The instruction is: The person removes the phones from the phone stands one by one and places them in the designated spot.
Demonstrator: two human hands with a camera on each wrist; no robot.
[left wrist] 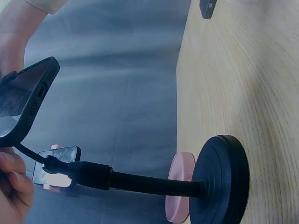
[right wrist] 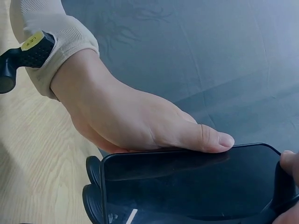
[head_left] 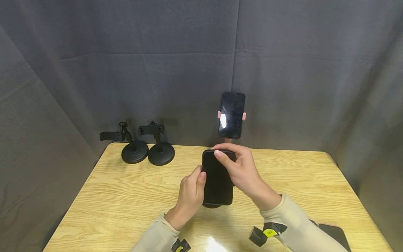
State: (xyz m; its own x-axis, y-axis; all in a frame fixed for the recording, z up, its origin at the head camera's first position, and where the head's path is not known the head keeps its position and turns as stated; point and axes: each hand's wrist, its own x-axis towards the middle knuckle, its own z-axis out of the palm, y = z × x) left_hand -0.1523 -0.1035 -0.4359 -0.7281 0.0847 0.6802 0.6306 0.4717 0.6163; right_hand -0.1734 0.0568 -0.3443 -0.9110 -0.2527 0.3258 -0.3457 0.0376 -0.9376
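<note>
A black smartphone [head_left: 218,180] is held upright over the table by both hands, its dark screen toward me. My left hand [head_left: 191,190] grips its left edge, thumb on the front rim. At the top right my right hand [head_left: 240,168] pinches the phone, thumb on the screen and fingers behind. Under the phone, the left wrist view shows a black phone stand [left wrist: 154,186] with a round base [left wrist: 222,182] on the table. A dark clamp piece [right wrist: 283,184] overlaps the phone's edge in the right wrist view; the rest of the clamp is hidden.
Behind stands a pink phone stand [left wrist: 180,186] carrying another smartphone [head_left: 232,115]. Two black phone stands [head_left: 134,152] [head_left: 161,154] with no phones sit at the table's back left. Dark phones [head_left: 334,233] lie at the front right, partly behind my right sleeve. Grey curtains [head_left: 189,70] surround the table.
</note>
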